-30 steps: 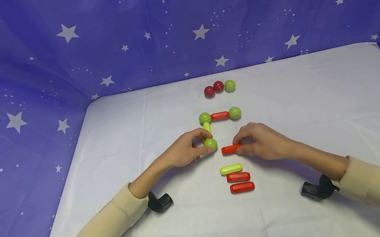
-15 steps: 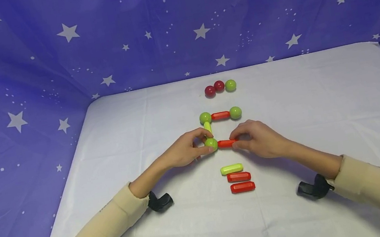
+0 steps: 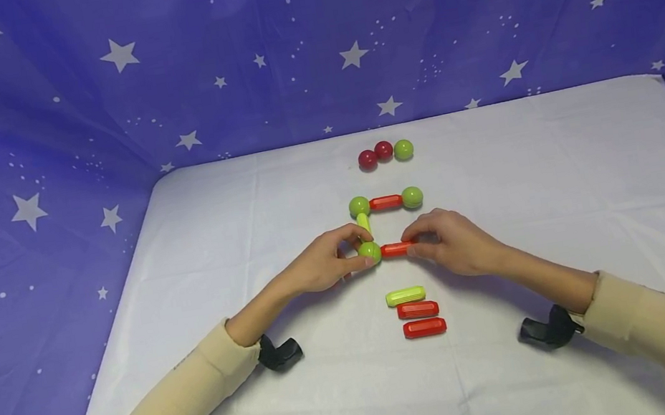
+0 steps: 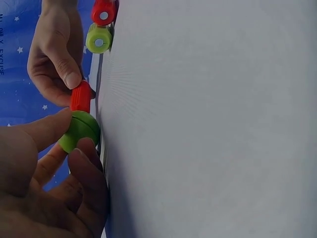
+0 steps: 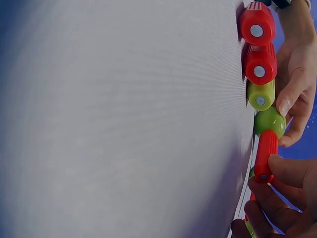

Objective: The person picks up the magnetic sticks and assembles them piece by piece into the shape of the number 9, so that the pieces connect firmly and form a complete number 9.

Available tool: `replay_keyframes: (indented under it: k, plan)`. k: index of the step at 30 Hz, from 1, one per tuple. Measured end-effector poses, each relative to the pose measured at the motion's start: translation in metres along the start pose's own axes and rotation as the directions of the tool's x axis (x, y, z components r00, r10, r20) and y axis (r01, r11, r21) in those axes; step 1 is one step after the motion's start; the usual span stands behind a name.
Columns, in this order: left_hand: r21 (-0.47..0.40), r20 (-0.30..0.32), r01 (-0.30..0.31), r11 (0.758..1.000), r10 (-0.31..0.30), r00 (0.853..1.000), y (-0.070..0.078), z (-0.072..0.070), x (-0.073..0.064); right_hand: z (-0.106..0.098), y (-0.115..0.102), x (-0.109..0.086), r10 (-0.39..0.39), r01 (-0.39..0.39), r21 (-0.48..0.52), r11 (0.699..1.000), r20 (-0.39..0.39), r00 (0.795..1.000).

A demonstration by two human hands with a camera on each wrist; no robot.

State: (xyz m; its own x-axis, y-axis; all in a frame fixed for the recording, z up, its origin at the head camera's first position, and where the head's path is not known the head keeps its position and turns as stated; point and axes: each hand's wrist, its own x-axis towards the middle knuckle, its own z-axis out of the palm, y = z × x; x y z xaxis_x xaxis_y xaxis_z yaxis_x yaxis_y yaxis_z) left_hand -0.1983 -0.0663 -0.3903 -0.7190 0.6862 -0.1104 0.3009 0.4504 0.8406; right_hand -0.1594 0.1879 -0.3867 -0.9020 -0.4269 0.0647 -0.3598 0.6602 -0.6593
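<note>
In the head view my left hand (image 3: pixel 324 261) pinches a green ball (image 3: pixel 369 252) between thumb and fingers. My right hand (image 3: pixel 459 245) holds the right end of a red magnetic rod (image 3: pixel 394 250), whose other end touches that ball. A yellow-green rod (image 3: pixel 363 222) runs from the held ball back to a second green ball (image 3: pixel 359 206), partly hidden by left fingers. From there another red rod (image 3: pixel 385 202) joins a third green ball (image 3: pixel 412 197). The right wrist view shows a metal disc at the free end of the held rod (image 5: pixel 266 151).
Nearer me lie a loose yellow-green rod (image 3: pixel 405 296) and two red rods (image 3: pixel 418 310), stacked in a row on the white cloth (image 3: pixel 336 395). Farther back sit two red balls (image 3: pixel 367 160) and a green ball (image 3: pixel 404 150). A blue star-patterned curtain (image 3: pixel 278 27) stands behind.
My right hand has moved left and slightly away from me, bringing the red rod from apart to touching the green ball. The left hand has stayed on the ball.
</note>
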Motion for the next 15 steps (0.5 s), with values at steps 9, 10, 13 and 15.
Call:
replay_keyframes:
  k: [9,10,13,15]
  plan:
    - [0.013,-0.002,0.008,1.000,-0.008,1.000,-0.0002,0.0002,0.0001,-0.0006,0.0010,-0.0006,-0.026,0.026,0.015,1.000,0.004,1.000]
    - [0.014,-0.002,0.009,1.000,-0.009,1.000,-0.0003,0.0001,0.0001,-0.0008,0.0010,-0.0004,-0.025,0.025,0.014,1.000,0.003,1.000]
    - [0.013,-0.001,0.010,1.000,-0.010,1.000,-0.0003,-0.0001,0.0000,-0.0010,0.0009,-0.0001,-0.024,0.024,0.013,1.000,0.006,1.000]
    - [0.009,0.000,0.009,1.000,-0.009,1.000,-0.0002,-0.0002,-0.0001,-0.0011,0.0010,0.0001,-0.023,0.023,0.012,1.000,0.009,1.000]
